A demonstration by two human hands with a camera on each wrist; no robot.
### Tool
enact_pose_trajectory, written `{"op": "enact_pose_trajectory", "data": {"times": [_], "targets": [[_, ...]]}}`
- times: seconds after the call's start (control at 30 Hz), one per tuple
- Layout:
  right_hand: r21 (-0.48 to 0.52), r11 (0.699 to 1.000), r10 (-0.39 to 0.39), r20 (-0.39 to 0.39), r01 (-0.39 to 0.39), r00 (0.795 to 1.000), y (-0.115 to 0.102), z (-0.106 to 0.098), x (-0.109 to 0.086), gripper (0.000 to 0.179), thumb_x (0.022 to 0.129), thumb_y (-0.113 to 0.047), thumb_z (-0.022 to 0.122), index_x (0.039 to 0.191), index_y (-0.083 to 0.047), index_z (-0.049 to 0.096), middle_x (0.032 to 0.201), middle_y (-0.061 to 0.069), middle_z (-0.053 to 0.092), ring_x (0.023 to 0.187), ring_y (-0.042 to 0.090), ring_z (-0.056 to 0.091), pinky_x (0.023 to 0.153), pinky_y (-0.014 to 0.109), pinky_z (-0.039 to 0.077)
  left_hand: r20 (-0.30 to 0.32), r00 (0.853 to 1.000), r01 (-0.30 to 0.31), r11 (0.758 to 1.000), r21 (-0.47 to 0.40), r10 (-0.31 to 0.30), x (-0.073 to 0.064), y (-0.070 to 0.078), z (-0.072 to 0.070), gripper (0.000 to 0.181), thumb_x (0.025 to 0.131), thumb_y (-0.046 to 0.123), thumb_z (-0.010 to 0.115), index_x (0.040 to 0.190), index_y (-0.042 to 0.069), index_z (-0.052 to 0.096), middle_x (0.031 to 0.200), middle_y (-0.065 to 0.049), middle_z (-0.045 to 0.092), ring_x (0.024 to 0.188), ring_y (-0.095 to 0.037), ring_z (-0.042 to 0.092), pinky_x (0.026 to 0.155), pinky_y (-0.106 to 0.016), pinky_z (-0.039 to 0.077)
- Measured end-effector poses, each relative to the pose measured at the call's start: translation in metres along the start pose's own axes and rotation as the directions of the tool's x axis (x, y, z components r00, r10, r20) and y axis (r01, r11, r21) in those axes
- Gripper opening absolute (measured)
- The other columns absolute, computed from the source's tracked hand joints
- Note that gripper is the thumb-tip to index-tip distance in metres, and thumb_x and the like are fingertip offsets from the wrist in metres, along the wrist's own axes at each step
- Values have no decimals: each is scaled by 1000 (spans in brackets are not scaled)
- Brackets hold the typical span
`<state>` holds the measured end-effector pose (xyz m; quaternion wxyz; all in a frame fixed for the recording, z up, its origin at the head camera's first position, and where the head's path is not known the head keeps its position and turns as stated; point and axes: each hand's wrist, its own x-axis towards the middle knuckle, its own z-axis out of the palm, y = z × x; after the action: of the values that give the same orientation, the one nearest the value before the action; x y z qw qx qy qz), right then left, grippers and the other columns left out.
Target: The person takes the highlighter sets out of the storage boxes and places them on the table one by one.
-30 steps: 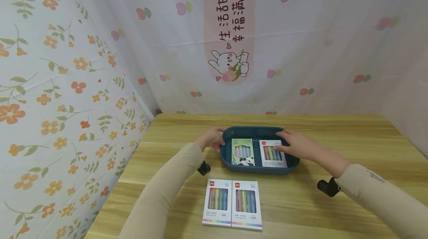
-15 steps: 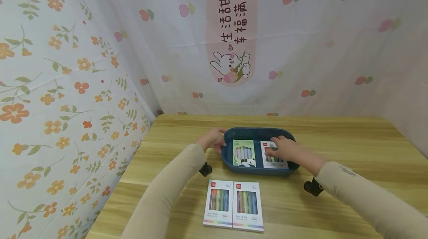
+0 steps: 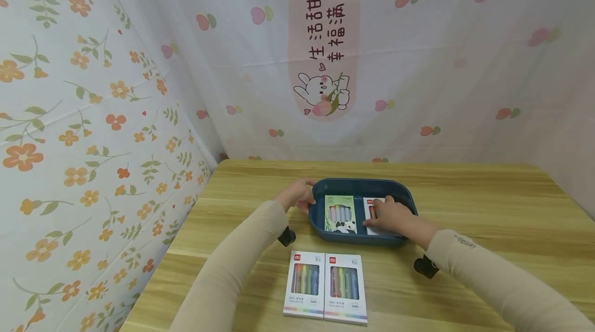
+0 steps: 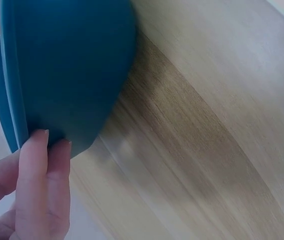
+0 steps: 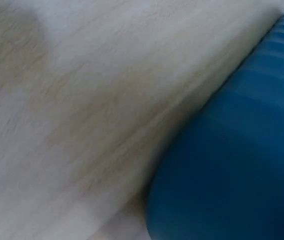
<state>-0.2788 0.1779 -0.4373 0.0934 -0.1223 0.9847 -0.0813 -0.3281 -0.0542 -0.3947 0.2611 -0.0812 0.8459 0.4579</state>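
Usefully, the left hand (image 3: pixel 297 194) gripped the tray (image 3: pixel 360 239) near the counter's (image 3: pixel 483 192) far edge. The right hand (image 3: pixel 396 217) partly hid a white box (image 3: pixel 368 212) inside, its hold unclear; gentleness seemed best.

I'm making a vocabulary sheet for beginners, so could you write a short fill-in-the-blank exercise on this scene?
1. The left hand grips the dark-blue oblong tray by its ____ end, as the person sees it.
2. The right hand partly covers a ____ rectangular box with a red logo.
3. Beside it, the thin green box has a black-and-white ____ printed on it.
4. Outside the tray, ____ white pen boxes lie on the wood-grain table.

Missing words: left; white; panda; two.
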Motion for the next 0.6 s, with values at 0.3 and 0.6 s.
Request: {"op": "enact_pose_trajectory", "data": {"times": [0.3,0.6], "targets": [[-4,1000,15,-41,-16,999,-6,5,0,75,67,-54,57,116,1,42,98,27,41,75,37,47,60,46,43,1,1000,1,1000,-16,-1,-2,1,1,57,73,-16,48,122,11,38,86,-24,57,69,-33,59,57,-40,50],[47,997,65,-50,-62,997,-11,7,3,74,65,-48,62,116,1,43,99,25,41,72,33,45,61,46,42,-7,1000,0,1000,1,0,-3,2,2,57,73,-16,49,122,11,37,84,-23,56,71,-33,59,55,-38,50]]}}
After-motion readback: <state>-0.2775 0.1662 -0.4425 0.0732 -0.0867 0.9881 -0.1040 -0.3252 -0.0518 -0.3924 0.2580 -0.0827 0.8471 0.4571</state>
